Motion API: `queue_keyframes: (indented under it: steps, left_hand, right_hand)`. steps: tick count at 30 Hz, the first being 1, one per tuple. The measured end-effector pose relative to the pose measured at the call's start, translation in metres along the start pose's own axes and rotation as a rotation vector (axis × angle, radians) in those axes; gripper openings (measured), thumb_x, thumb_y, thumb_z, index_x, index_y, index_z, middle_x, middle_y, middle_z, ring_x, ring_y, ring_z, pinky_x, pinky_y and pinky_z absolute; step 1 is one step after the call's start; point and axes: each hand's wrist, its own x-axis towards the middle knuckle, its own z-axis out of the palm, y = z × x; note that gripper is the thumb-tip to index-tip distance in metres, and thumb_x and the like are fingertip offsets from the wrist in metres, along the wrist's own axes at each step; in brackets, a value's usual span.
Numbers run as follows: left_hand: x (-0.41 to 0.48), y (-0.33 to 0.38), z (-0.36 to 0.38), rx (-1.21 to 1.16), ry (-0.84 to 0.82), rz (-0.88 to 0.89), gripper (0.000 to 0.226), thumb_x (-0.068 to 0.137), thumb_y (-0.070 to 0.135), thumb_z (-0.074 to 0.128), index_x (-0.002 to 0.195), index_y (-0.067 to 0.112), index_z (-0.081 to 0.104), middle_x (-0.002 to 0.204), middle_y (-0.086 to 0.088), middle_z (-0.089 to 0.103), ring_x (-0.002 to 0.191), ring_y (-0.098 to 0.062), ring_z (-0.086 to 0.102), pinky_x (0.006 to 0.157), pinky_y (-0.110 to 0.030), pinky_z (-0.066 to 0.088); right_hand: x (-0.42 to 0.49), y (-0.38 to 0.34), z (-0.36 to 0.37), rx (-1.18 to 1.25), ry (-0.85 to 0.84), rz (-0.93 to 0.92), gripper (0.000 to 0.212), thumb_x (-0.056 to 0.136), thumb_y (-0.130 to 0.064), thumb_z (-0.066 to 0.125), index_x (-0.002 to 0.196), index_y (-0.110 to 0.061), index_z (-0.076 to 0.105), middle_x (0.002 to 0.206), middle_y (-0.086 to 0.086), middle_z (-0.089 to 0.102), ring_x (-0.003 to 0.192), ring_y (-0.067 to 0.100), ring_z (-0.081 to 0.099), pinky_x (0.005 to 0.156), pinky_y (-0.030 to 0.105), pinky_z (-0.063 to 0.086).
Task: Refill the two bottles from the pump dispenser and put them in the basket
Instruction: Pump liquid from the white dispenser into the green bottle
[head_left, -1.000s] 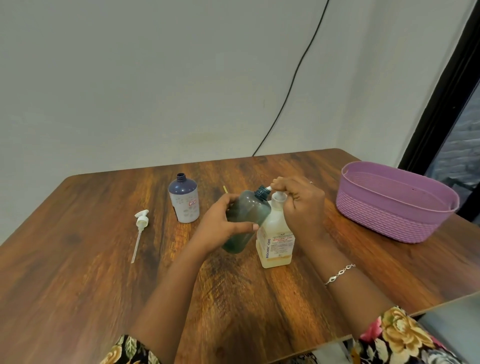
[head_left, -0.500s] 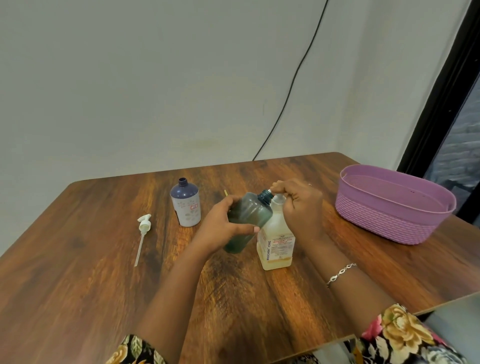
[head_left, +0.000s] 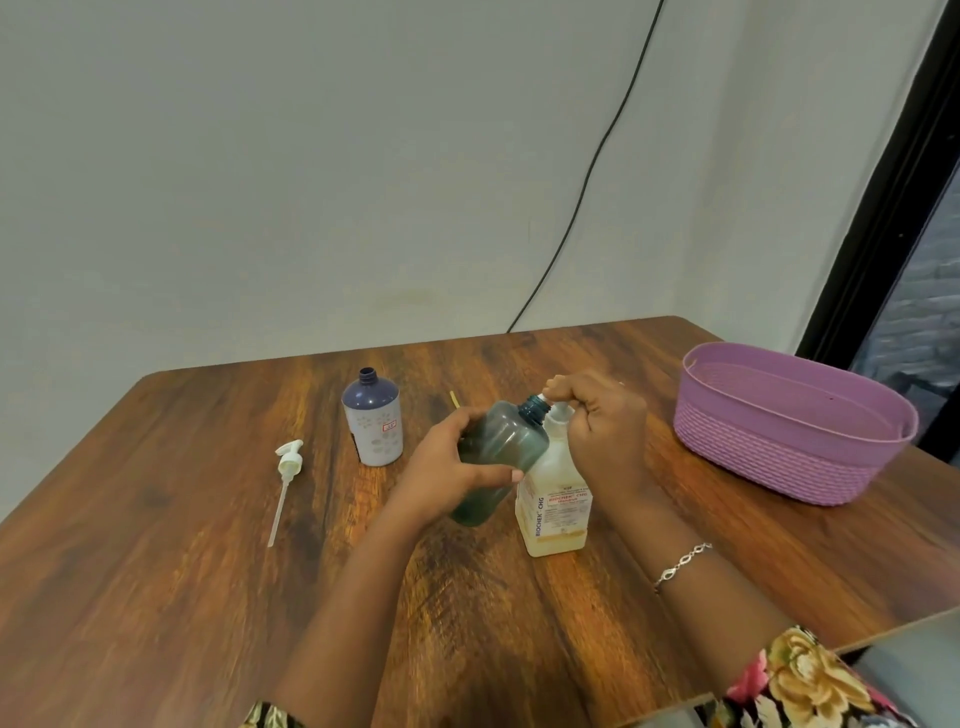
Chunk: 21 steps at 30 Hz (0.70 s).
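Note:
My left hand grips a dark green see-through bottle, tilted so its open neck points up and right to the pump nozzle. My right hand is curled over the pump head of the pale yellow pump dispenser, which stands upright on the table. The pump head itself is hidden under my fingers. A second bottle, blue on top with a white label and no cap, stands upright to the left. The purple basket sits at the right and looks to hold nothing.
A loose white pump with a long dip tube lies on the wooden table at the left. A small yellow thing lies behind the green bottle. A black cable runs down the wall.
The green bottle's neck stays at the nozzle and both hands keep their hold. The view has shifted slightly; the objects have not moved.

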Motion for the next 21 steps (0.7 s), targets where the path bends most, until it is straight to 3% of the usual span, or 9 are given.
queue_keyframes:
  steps: [3, 7, 9, 16, 21]
  left_hand:
    - [-0.001, 0.000, -0.001, -0.025, -0.003, -0.003, 0.062, 0.070, 0.018, 0.077, 0.124, 0.025, 0.046, 0.120, 0.005, 0.052, 0.110, -0.015, 0.050, 0.093, -0.033, 0.044]
    - [-0.001, 0.002, -0.007, -0.027, 0.002, 0.005, 0.059, 0.072, 0.018, 0.076, 0.120, 0.029, 0.044, 0.117, 0.007, 0.049, 0.108, -0.014, 0.049, 0.090, -0.029, 0.043]
    - [0.000, 0.002, -0.008, -0.027, 0.003, 0.004, 0.060, 0.072, 0.018, 0.076, 0.121, 0.028, 0.044, 0.117, 0.007, 0.049, 0.108, -0.014, 0.049, 0.091, -0.030, 0.043]
    - [0.001, 0.001, -0.006, -0.018, -0.007, -0.005, 0.061, 0.071, 0.016, 0.077, 0.123, 0.025, 0.046, 0.113, 0.010, 0.051, 0.105, -0.011, 0.050, 0.090, -0.030, 0.044]
    - [0.001, 0.003, -0.009, -0.030, -0.009, -0.008, 0.059, 0.072, 0.017, 0.077, 0.119, 0.029, 0.045, 0.108, 0.014, 0.049, 0.102, -0.010, 0.049, 0.084, -0.026, 0.042]
  right_hand:
    - [-0.002, 0.000, -0.002, 0.024, -0.005, 0.029, 0.030, 0.071, 0.018, 0.051, 0.077, -0.003, 0.073, 0.077, 0.008, 0.071, 0.076, 0.017, 0.067, 0.072, 0.009, 0.048]
    - [0.009, -0.010, -0.006, 0.050, 0.008, 0.026, 0.034, 0.077, -0.012, 0.041, 0.075, -0.002, 0.073, 0.076, 0.007, 0.071, 0.071, 0.011, 0.063, 0.070, 0.025, 0.052]
    - [0.014, -0.011, -0.005, 0.026, 0.009, 0.021, 0.037, 0.077, -0.019, 0.040, 0.073, -0.002, 0.073, 0.073, 0.007, 0.071, 0.067, 0.011, 0.061, 0.068, 0.029, 0.051]
    - [0.005, -0.004, 0.000, -0.011, 0.009, -0.054, 0.036, 0.074, -0.010, 0.036, 0.068, 0.000, 0.070, 0.068, 0.009, 0.068, 0.067, 0.022, 0.065, 0.064, 0.029, 0.051]
    - [0.004, -0.008, -0.005, -0.096, -0.069, -0.085, 0.037, 0.077, -0.010, 0.036, 0.079, 0.000, 0.072, 0.078, 0.010, 0.067, 0.071, 0.025, 0.061, 0.062, 0.034, 0.051]
